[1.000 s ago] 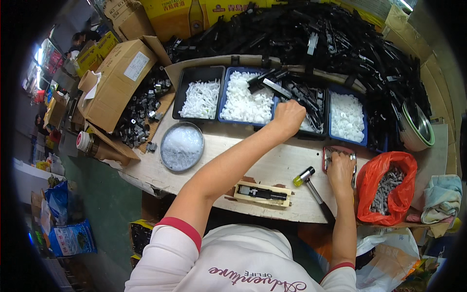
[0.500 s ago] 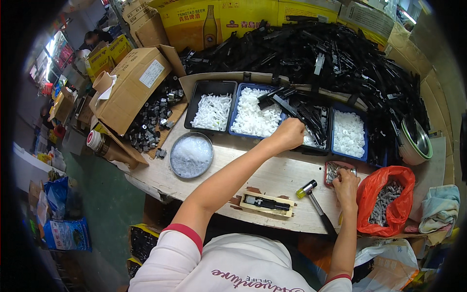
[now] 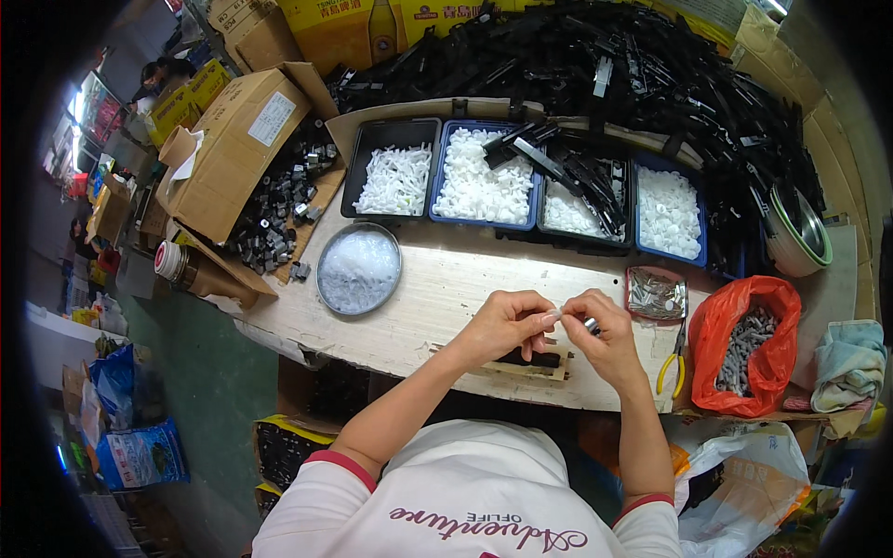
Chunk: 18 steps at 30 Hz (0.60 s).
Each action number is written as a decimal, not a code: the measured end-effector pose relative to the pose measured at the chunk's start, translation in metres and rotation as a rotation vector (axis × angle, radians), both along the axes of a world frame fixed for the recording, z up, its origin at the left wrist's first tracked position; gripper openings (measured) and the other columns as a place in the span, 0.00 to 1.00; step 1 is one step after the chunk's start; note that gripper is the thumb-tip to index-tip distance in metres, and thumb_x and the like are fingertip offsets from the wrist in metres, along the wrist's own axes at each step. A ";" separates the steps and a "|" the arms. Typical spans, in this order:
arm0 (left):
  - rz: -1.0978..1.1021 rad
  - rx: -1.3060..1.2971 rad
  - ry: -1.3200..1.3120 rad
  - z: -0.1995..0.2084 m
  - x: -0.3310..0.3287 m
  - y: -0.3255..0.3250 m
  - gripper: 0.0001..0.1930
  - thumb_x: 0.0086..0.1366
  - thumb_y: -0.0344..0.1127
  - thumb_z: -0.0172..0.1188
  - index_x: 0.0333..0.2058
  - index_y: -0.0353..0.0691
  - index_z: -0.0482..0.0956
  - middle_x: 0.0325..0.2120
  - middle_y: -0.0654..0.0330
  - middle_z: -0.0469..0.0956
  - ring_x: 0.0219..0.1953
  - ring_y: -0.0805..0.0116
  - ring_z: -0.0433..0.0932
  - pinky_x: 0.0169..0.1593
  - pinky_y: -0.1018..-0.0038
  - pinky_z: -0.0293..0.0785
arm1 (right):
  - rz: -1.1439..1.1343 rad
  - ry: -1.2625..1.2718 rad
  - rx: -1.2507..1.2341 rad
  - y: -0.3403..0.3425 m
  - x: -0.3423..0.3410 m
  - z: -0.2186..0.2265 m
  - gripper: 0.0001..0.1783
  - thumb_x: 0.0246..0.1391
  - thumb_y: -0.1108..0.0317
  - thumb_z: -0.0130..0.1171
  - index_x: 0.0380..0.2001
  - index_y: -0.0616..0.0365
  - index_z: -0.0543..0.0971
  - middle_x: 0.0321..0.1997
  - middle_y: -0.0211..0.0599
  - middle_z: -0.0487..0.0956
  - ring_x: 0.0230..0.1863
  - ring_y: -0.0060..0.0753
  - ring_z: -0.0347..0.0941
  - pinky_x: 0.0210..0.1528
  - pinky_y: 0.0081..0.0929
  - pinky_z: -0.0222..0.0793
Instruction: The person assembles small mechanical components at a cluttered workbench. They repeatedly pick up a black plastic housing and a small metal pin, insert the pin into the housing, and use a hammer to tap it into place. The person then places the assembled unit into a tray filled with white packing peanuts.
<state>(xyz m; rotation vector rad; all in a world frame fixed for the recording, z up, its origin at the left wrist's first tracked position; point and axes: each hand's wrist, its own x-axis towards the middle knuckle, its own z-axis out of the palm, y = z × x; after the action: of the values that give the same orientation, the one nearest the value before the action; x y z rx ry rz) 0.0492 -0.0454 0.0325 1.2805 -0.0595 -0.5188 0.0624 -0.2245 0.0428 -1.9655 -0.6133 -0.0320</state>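
My left hand (image 3: 507, 327) and my right hand (image 3: 603, 337) meet above the near middle of the bench, fingertips pinched together. Between them is a small white plastic part (image 3: 555, 314), gripped by my left thumb and finger. The right fingertips press at the same spot; whether they hold a separate tiny piece is too small to tell. Beneath the hands lies a pale wooden fixture (image 3: 556, 375) with a black part (image 3: 535, 361) in it, partly covered. A hammer's metal head (image 3: 592, 326) shows beside my right fingers, the rest hidden by the hand.
Bins of white plastic parts (image 3: 486, 181) line the back, one topped with black parts (image 3: 581, 181), before a large black heap (image 3: 633, 74). A round dish (image 3: 361, 270) sits left. At right are a box of metal pins (image 3: 657, 299), yellow-handled pliers (image 3: 672, 372) and a red bag (image 3: 712, 346).
My left hand has come back from the bins with a small white part. My right hand has left the pin box and moved left to meet it. The view has shifted slightly.
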 end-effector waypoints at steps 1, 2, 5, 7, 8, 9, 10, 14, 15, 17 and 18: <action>0.011 0.057 -0.018 -0.001 -0.003 0.001 0.08 0.60 0.32 0.55 0.34 0.32 0.75 0.22 0.62 0.73 0.23 0.78 0.74 0.22 0.84 0.73 | 0.011 0.009 0.006 0.003 -0.004 -0.003 0.04 0.44 0.73 0.56 0.25 0.62 0.74 0.23 0.37 0.71 0.27 0.33 0.67 0.33 0.28 0.60; 0.052 0.084 -0.091 -0.003 -0.006 0.001 0.08 0.60 0.31 0.56 0.33 0.32 0.76 0.23 0.62 0.74 0.23 0.78 0.75 0.22 0.83 0.73 | 0.021 0.016 0.010 0.005 -0.006 -0.004 0.04 0.44 0.73 0.56 0.25 0.62 0.74 0.23 0.37 0.71 0.27 0.34 0.67 0.34 0.28 0.60; 0.164 0.088 -0.259 -0.006 -0.013 0.001 0.06 0.58 0.28 0.57 0.32 0.31 0.76 0.25 0.60 0.74 0.24 0.76 0.75 0.24 0.82 0.75 | 0.056 0.073 0.001 0.008 -0.010 -0.004 0.05 0.44 0.73 0.56 0.27 0.63 0.74 0.24 0.37 0.72 0.28 0.34 0.68 0.34 0.27 0.61; 0.224 -0.011 -0.305 -0.005 -0.018 0.003 0.05 0.57 0.26 0.58 0.31 0.31 0.76 0.27 0.58 0.75 0.25 0.75 0.76 0.26 0.81 0.76 | 0.095 0.128 0.029 0.008 -0.012 -0.001 0.06 0.45 0.73 0.56 0.28 0.63 0.75 0.25 0.36 0.73 0.29 0.32 0.69 0.35 0.26 0.62; 0.232 -0.091 -0.231 -0.005 -0.021 0.006 0.04 0.56 0.25 0.57 0.31 0.31 0.76 0.28 0.57 0.74 0.26 0.73 0.77 0.27 0.80 0.77 | 0.117 0.166 0.059 0.008 -0.013 0.005 0.06 0.45 0.73 0.57 0.28 0.63 0.75 0.26 0.35 0.74 0.29 0.29 0.69 0.35 0.25 0.62; 0.240 -0.170 -0.157 -0.005 -0.024 0.011 0.04 0.56 0.24 0.57 0.31 0.31 0.76 0.28 0.56 0.74 0.27 0.71 0.77 0.28 0.79 0.78 | 0.138 0.204 0.089 0.009 -0.014 0.007 0.06 0.46 0.73 0.57 0.29 0.63 0.75 0.26 0.34 0.75 0.30 0.27 0.69 0.36 0.24 0.63; 0.247 -0.249 -0.083 -0.006 -0.027 0.014 0.03 0.55 0.23 0.57 0.30 0.31 0.77 0.29 0.55 0.74 0.28 0.70 0.78 0.29 0.78 0.78 | 0.102 0.278 0.171 0.009 -0.015 0.007 0.05 0.46 0.74 0.57 0.29 0.62 0.75 0.27 0.32 0.74 0.30 0.24 0.69 0.34 0.22 0.63; 0.217 -0.353 -0.152 -0.012 -0.035 0.018 0.04 0.55 0.20 0.55 0.30 0.31 0.76 0.30 0.53 0.74 0.30 0.64 0.78 0.31 0.74 0.80 | 0.048 0.547 0.430 0.013 -0.019 0.004 0.05 0.49 0.73 0.57 0.31 0.62 0.76 0.29 0.28 0.75 0.31 0.16 0.67 0.36 0.16 0.63; 0.225 -0.360 -0.163 -0.014 -0.037 0.019 0.04 0.55 0.20 0.55 0.30 0.31 0.76 0.30 0.52 0.74 0.30 0.63 0.78 0.31 0.74 0.80 | 0.053 0.614 0.487 0.018 -0.021 0.007 0.05 0.50 0.72 0.57 0.31 0.62 0.76 0.29 0.27 0.74 0.31 0.16 0.67 0.35 0.16 0.63; 0.237 -0.367 -0.181 -0.015 -0.040 0.020 0.04 0.55 0.20 0.55 0.31 0.31 0.76 0.30 0.52 0.74 0.30 0.62 0.79 0.32 0.73 0.80 | 0.071 0.678 0.535 0.023 -0.023 0.007 0.05 0.50 0.71 0.57 0.30 0.61 0.76 0.29 0.27 0.74 0.32 0.16 0.67 0.36 0.16 0.63; 0.240 -0.366 -0.188 -0.016 -0.041 0.020 0.04 0.54 0.20 0.56 0.31 0.31 0.76 0.30 0.52 0.74 0.30 0.62 0.79 0.32 0.73 0.80 | 0.085 0.675 0.526 0.024 -0.023 0.005 0.05 0.50 0.71 0.57 0.30 0.61 0.76 0.29 0.26 0.74 0.32 0.16 0.67 0.37 0.16 0.63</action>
<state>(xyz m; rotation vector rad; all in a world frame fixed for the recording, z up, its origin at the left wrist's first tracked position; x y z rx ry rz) 0.0086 -0.0255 0.0170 0.9573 -0.1492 -0.1688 0.0396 -0.2006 0.0479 -1.3196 -0.2044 0.4608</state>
